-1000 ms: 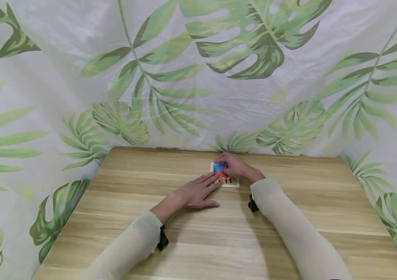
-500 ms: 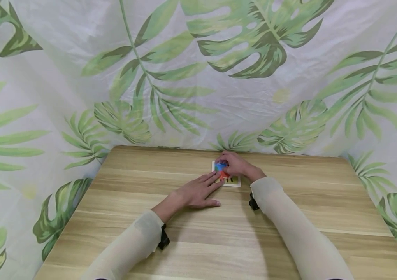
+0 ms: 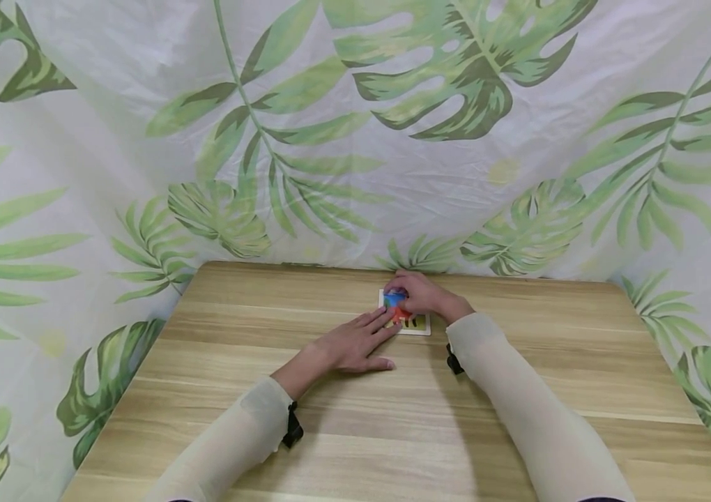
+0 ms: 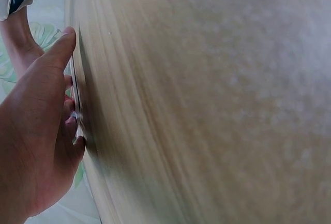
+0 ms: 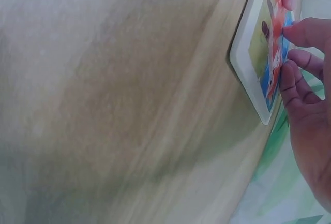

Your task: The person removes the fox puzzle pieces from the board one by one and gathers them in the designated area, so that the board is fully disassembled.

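A small picture puzzle with a white-edged board (image 3: 417,332) lies flat near the table's back edge, its print red, blue and yellow-green. My left hand (image 3: 354,345) lies palm down, fingers stretched out over the board's lower left side, thumb apart on the wood. From the right, my right hand (image 3: 419,294) reaches over the top of the puzzle. Its curled fingers and thumb pinch a blue puzzle piece (image 3: 394,298) low over the picture. In the right wrist view, fingertips (image 5: 286,74) meet the picture's surface. The hands hide part of the print.
A wood-grain table (image 3: 380,432) spreads out in front and to both sides. Behind it hangs a white cloth (image 3: 305,223) with green leaf prints, close to the back edge. Small black devices (image 3: 293,427) sit at both wrists over pale sleeves.
The whole view shifts very slightly after the first frame. Both hands stay in place on the puzzle, with hardly any visible movement.
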`<state>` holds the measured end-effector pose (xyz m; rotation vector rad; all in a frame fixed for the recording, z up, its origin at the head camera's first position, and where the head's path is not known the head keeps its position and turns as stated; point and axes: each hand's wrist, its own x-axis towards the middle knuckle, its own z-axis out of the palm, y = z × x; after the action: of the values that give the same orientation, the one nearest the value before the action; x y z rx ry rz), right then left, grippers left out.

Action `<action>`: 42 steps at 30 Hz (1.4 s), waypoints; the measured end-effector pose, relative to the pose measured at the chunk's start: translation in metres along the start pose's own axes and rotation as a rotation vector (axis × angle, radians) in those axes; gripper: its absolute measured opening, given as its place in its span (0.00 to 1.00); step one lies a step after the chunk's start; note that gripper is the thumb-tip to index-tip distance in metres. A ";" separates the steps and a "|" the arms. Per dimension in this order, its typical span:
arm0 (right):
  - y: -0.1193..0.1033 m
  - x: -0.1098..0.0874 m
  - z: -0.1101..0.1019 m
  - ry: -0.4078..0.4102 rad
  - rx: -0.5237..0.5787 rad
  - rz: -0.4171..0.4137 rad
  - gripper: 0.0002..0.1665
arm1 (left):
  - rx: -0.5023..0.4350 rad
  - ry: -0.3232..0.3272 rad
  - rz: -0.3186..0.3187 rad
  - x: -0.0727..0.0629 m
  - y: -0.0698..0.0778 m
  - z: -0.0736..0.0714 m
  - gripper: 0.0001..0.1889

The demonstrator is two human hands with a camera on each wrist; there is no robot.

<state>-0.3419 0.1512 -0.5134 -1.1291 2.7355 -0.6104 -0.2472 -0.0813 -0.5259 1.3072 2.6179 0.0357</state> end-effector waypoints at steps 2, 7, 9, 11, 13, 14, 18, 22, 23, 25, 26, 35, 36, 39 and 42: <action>0.000 0.001 -0.001 -0.006 -0.010 -0.006 0.23 | 0.002 0.002 0.001 0.000 0.000 0.000 0.45; -0.002 0.003 -0.001 -0.012 -0.026 -0.011 0.22 | -0.009 0.011 0.005 -0.001 -0.001 0.000 0.44; -0.003 0.003 -0.002 -0.011 -0.027 -0.006 0.21 | -0.015 0.015 0.004 -0.001 -0.001 0.001 0.44; -0.004 0.003 -0.002 -0.013 -0.025 0.004 0.20 | -0.022 0.016 0.002 0.000 -0.001 0.001 0.44; -0.006 0.003 -0.002 -0.020 -0.019 0.020 0.21 | -0.026 0.015 0.000 0.000 -0.001 0.001 0.43; -0.006 0.004 -0.002 -0.026 -0.014 0.028 0.21 | -0.030 0.013 -0.002 0.000 0.000 0.001 0.43; -0.006 0.004 -0.001 -0.038 -0.010 0.049 0.22 | -0.033 0.001 -0.008 0.000 0.001 0.000 0.43; -0.003 0.005 0.001 -0.021 0.004 0.050 0.20 | -0.029 -0.009 -0.010 0.000 0.002 -0.001 0.44; -0.002 0.004 0.002 -0.016 0.010 0.050 0.19 | -0.029 -0.010 -0.011 0.001 0.002 -0.001 0.44; 0.000 0.004 0.003 -0.009 0.019 0.049 0.18 | -0.027 -0.011 -0.010 0.001 0.002 -0.001 0.44; 0.001 0.004 0.003 -0.008 0.021 0.048 0.18 | -0.026 -0.010 -0.010 0.001 0.002 -0.001 0.44; 0.007 0.005 0.006 0.009 -0.009 0.006 0.19 | -0.018 0.001 -0.001 0.003 0.001 -0.001 0.43; 0.007 0.005 0.006 0.011 -0.015 0.002 0.19 | -0.020 0.000 0.000 0.003 0.001 -0.001 0.43; 0.005 0.005 0.004 0.000 -0.027 -0.001 0.19 | -0.020 -0.002 -0.002 0.003 0.001 -0.001 0.44; 0.002 0.004 0.001 -0.019 -0.028 0.001 0.20 | -0.024 -0.006 -0.006 0.002 0.001 -0.001 0.44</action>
<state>-0.3459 0.1489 -0.5153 -1.1334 2.7368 -0.5591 -0.2481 -0.0793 -0.5248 1.2895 2.6080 0.0623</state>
